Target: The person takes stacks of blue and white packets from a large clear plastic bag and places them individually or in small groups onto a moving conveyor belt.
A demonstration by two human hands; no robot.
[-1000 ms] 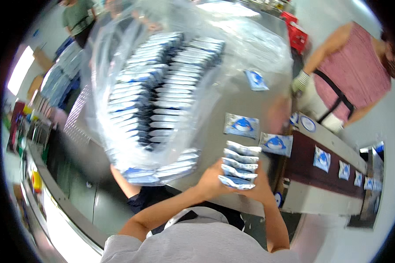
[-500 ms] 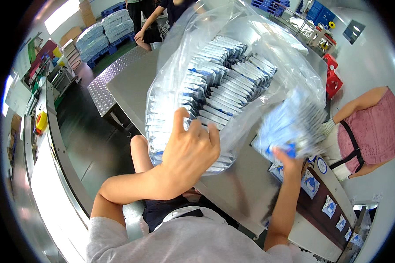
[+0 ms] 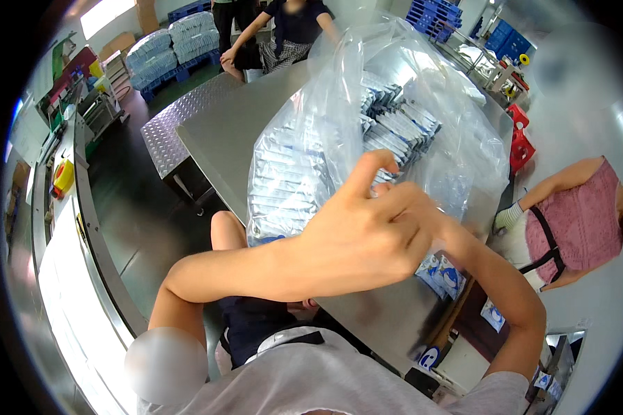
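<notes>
A large clear plastic bag (image 3: 304, 138) lies on the steel table, with rows of silvery-blue sachets (image 3: 401, 131) packed on edge inside it. Across the bag's near side reaches my left hand (image 3: 387, 228), back upward. One finger is crooked and stands apart from the others; I see nothing held in it, though its underside is hidden. My right hand (image 3: 444, 225) meets it from the right, mostly covered by the left, so its fingers and anything in them do not show. Near the hands, on the table's right edge, lie loose blue-and-white sachets (image 3: 448, 277).
The steel table (image 3: 367, 325) spans the middle. On the right, beside a conveyor with sachets (image 3: 493, 315), stands a person in a pink top (image 3: 578, 214). Another person (image 3: 294, 31) is at the far side. Stacked bags (image 3: 152, 59) rest on blue pallets, and red crates (image 3: 521, 149) stand behind.
My left hand has moved right, across the bag front. My right hand has come inward from the right; the sachet stack it held is no longer plainly visible. The bag's left side has folded over its sachets.
</notes>
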